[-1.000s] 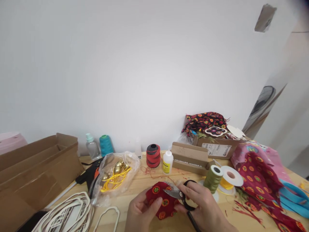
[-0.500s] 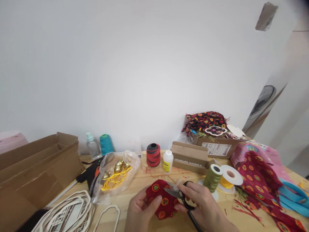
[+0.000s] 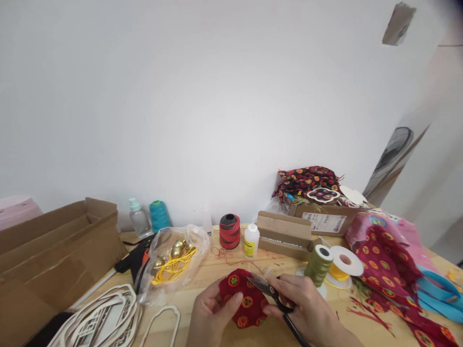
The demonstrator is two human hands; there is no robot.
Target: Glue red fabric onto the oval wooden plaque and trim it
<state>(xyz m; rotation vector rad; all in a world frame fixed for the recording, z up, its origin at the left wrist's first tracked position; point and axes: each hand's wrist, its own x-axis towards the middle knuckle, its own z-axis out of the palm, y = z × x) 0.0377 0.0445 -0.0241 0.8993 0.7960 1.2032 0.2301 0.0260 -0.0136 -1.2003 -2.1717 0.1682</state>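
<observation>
Underneath it all, a pale wood desk (image 3: pixel 202 282), crowded. At far left, a big open carton (image 3: pixel 54 250). At far right, a heap of red printed cloth (image 3: pixel 387 265) over pink and blue stuff. Left of centre, a clear bag (image 3: pixel 173 260) of gold bells and yellow cord, with white cutouts (image 3: pixel 104 318) in front of it at the near edge. At the back, a flat box (image 3: pixel 285 236) with its flap up.

Near the front edge, centre: left hand (image 3: pixel 211 318), grip closed on a red patch (image 3: pixel 244 301), thumb on top, held low over the desk. Beside it, right hand (image 3: pixel 307 308), touching the patch's right side, grip shut round the black loops of scissors (image 3: pixel 267 289), blades aimed up-left across the patch's top edge; hard to tell whether parted.

Just right of the hands, a green spool (image 3: pixel 318 265) upright, close against a yellow reel (image 3: pixel 342 267). Behind the patch, a red spool (image 3: pixel 229 231) and a small glue bottle (image 3: pixel 251 241) side by side.
</observation>
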